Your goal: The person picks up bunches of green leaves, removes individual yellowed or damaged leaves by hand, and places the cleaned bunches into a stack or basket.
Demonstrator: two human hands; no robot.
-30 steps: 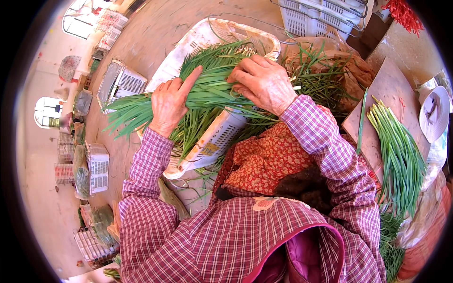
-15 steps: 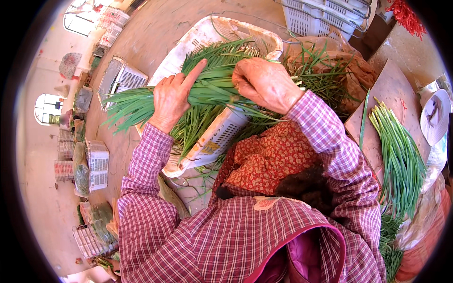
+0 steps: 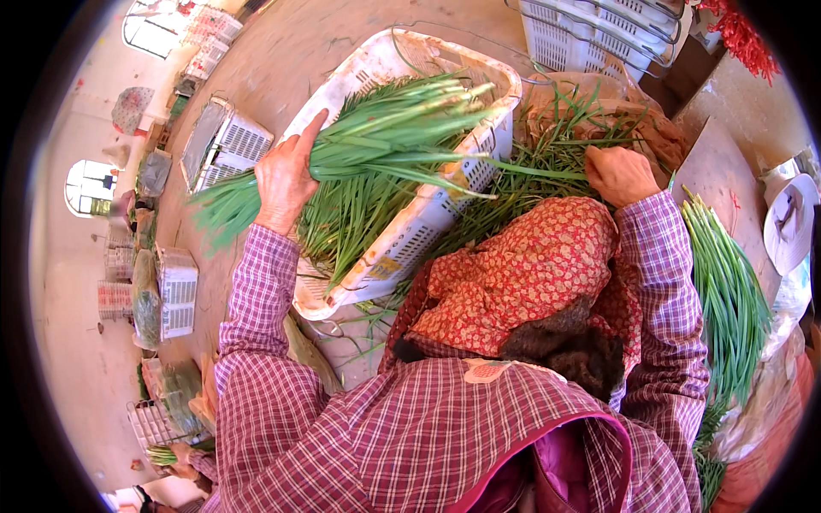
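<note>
My left hand grips a thick bunch of garlic chives, its thumb side up. The pale stem ends point to the upper right and the leaf tips hang to the left. Beneath the bunch, more chives lie in a white plastic crate. My right hand is closed, well to the right of the crate. A long green chive leaf runs from the bunch's side to its fingers, so it pinches that leaf. Loose leaves are heaped below, between crate and right hand.
A sorted pile of chives lies on a board at the right, near a pale hat. White crates stand at the far right, others along the left wall. Another person's hand holds greens at the lower left.
My right hand has moved from the bunch far to the right, drawing a leaf with it. The left hand keeps its hold and has shifted slightly left. Another person's hand has appeared at lower left.
</note>
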